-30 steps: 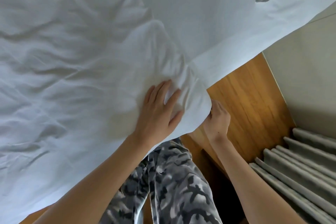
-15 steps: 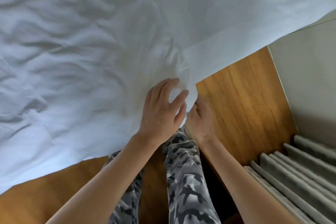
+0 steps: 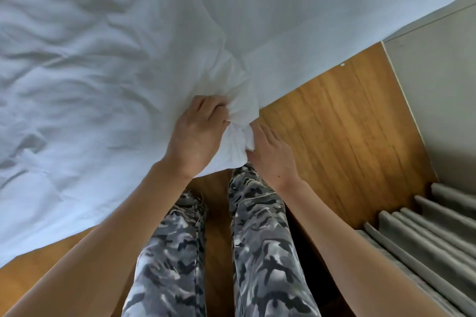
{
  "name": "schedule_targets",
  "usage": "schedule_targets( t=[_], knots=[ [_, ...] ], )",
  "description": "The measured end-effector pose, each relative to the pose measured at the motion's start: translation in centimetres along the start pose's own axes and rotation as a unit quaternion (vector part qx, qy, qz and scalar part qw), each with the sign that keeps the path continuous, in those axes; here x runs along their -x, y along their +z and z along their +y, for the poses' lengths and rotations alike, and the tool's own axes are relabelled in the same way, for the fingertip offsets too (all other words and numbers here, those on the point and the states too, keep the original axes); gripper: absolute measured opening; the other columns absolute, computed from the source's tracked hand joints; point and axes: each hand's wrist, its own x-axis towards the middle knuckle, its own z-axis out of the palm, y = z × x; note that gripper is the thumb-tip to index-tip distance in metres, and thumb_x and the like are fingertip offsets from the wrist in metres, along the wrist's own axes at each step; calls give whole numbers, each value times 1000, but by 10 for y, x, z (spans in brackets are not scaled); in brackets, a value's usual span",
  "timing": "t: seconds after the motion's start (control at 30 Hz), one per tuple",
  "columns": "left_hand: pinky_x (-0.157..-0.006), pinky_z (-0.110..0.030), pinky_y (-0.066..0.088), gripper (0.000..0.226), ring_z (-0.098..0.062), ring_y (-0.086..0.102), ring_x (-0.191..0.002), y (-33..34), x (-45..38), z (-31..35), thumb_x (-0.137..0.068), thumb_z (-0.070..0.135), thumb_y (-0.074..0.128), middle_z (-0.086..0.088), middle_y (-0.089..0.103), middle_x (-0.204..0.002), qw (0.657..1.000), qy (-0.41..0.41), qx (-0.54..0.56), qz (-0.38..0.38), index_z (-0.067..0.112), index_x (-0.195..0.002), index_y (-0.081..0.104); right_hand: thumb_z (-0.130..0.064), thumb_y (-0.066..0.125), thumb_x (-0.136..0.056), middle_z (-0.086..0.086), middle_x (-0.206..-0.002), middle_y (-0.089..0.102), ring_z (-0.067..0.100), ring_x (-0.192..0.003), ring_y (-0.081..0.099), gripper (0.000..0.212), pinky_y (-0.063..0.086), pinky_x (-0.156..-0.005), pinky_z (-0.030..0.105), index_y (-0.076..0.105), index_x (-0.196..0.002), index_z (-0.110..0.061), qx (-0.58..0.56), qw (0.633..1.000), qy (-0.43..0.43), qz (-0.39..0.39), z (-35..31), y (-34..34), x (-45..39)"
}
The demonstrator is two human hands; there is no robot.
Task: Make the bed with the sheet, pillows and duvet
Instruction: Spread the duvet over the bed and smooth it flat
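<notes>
Both hands, left (image 3: 197,134) and right (image 3: 273,154), bunching crinkly white sheet (image 3: 108,64) corner tight, fingertips buried in folds

Soft, even daylight fills the scene, cool and bluish on the white sheet (image 3: 108,64) at the left of the frame. Shallow grey shadows sit in its creases. The wide-angle lens bends the edges. The wooden floor (image 3: 334,121) looks warm, without glare; detail is slightly soft throughout.
</notes>
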Motion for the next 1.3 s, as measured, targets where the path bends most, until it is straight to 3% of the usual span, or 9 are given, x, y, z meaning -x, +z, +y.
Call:
schedule_targets(
  t=[0.13,0.23,0.37,0.5,0.73,0.9,1.03,1.2,1.3],
  knots=[
    [-59,-30,50,16,-21,52,-91,-17,4,1,-90,10,59,-13,65,-96,998,-36,50,12,0,-77,60,-32,49,-96,11,-108,70,26,-94,68,36,56,-68,29,48,-124,-9,18,990,-56,126,-7,2,-3],
    [-55,-33,51,15,-21,52,-90,-17,5,3,-90,10,60,-12,64,-96,998,-40,52,16,1,-78,60,-33,45,-101,7,-92,72,20,-75,69,37,51,-54,24,65,-107,-4,8,986,-31,165,-9,3,-4],
    [-53,-32,49,16,-20,52,-88,-15,6,5,-91,11,58,-13,64,-96,997,-50,59,29,0,-78,59,-21,52,-95,-2,-59,57,8,-44,42,25,24,-40,18,67,-82,-6,49,985,-26,165,8,-2,5],
    [-60,-24,45,17,-19,53,-87,-13,7,13,-92,12,56,-15,63,-94,993,-74,80,54,1,-80,57,-7,52,-92,-3,-54,50,8,-42,36,21,17,-41,19,64,-75,-8,78,982,-45,166,21,-12,11],
    [-65,-21,42,12,-19,54,-86,-16,7,19,-94,13,53,-17,61,-93,989,-71,100,80,7,-86,49,-28,31,-102,-2,-55,47,7,-46,29,49,15,-45,19,57,-65,-10,51,979,-43,191,9,-22,-13],
    [-54,-23,40,19,-21,52,-82,-19,-4,22,-92,13,58,-13,62,-90,998,-36,31,48,1,-78,59,-4,55,-80,-3,-49,35,10,-43,25,22,19,-42,20,47,-61,-12,22,984,-112,140,17,-27,15],
    [-68,-28,43,22,-28,54,-90,-25,-16,23,-96,15,54,-15,65,-101,995,-46,26,83,-1,-86,64,10,58,-59,-2,-46,35,9,-42,24,29,17,-45,19,45,-66,-15,6,996,-41,78,41,-39,88],
    [-109,-46,33,35,-41,43,-125,-11,-24,0,-98,25,48,-25,45,-140,995,-90,-23,-30,2,-124,57,-3,44,-66,-11,-43,25,10,-34,19,24,2,-40,12,31,-55,-20,69,991,106,-31,46,-8,103],
    [-113,-53,27,41,-43,35,-134,-3,-20,-18,-99,26,46,-27,35,-148,993,-95,-42,-58,5,-134,51,1,65,-63,-12,-43,24,10,-33,18,41,2,-42,13,32,-58,-23,107,987,98,-71,52,-7,91]
  ],
)
